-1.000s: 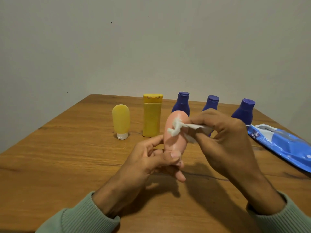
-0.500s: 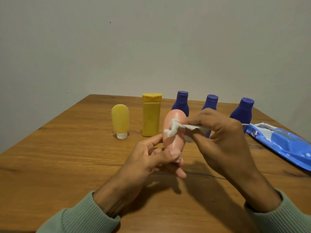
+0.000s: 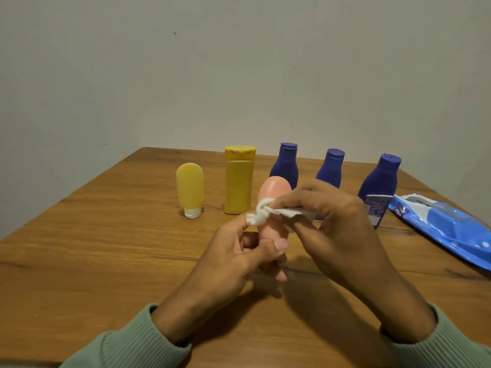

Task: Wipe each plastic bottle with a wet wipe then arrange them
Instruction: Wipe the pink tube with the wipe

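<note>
Worktop (image 3: pixel 79 248) of brown wood carries a row of bottles along its far part. At the left of the row a tube (image 3: pixel 189 187), yellow, stands on its white cap. Near it to the right a yellow bottle (image 3: pixel 238 181) stands upright with its flip cap on top.

Next comes the left hand (image 3: pixel 233 251), out of a green sleeve (image 3: pixel 127 346). Its thumb and fingers are curled round the lower end of the pink bottle (image 3: pixel 275 189) and grip it. They hold it upright above the worktop, in front of the row, between the yellow bottle and the blue ones.

A white wipe (image 3: pixel 261 215), bunched at its left end, lies against the front of the pink bottle at about mid-height, close by the left forefinger's tip. The right hand (image 3: pixel 337 224) pinches the wipe between thumb and curled fingers and holds it to the bottle.

Behind the hands three blue bottles (image 3: pixel 378 179) stand upright, apart from one another. The pink bottle and the right hand hide the lower parts of the first two, and the third shows a label. At the far right a blue pack (image 3: pixel 438 224) lies flat on the worktop, its top flap peeled open.
</note>
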`<state>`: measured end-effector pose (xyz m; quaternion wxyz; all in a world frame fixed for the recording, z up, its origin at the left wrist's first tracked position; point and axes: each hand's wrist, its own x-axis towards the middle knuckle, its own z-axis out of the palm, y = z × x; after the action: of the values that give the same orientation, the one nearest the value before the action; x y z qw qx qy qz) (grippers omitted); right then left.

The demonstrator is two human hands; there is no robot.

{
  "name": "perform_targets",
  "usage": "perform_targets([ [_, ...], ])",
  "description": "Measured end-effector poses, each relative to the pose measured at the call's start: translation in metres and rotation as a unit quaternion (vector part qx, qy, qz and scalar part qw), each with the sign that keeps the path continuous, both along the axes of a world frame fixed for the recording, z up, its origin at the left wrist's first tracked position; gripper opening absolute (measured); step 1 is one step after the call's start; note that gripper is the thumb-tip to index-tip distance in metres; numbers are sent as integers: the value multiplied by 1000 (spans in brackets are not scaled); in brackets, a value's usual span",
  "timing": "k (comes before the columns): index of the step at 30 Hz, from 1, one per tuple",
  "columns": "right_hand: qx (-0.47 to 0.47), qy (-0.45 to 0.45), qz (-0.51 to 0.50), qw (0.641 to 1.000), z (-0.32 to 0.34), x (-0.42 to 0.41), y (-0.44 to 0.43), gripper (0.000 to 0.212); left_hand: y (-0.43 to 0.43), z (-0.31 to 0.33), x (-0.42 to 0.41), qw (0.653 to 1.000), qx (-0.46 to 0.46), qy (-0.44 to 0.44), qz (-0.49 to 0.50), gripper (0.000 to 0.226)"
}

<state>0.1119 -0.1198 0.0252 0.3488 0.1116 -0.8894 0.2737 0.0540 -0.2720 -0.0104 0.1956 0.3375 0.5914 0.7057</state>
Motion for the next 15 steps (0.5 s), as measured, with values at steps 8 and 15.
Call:
perform_targets([
  [8,5,29,-25,999,5,1,8,25,-1,-2,2,1000,-18,11,-18,33],
  [15,-8,13,-36,999,3,1,4,26,-3,-1,2,999,-36,-3,-14,44],
])
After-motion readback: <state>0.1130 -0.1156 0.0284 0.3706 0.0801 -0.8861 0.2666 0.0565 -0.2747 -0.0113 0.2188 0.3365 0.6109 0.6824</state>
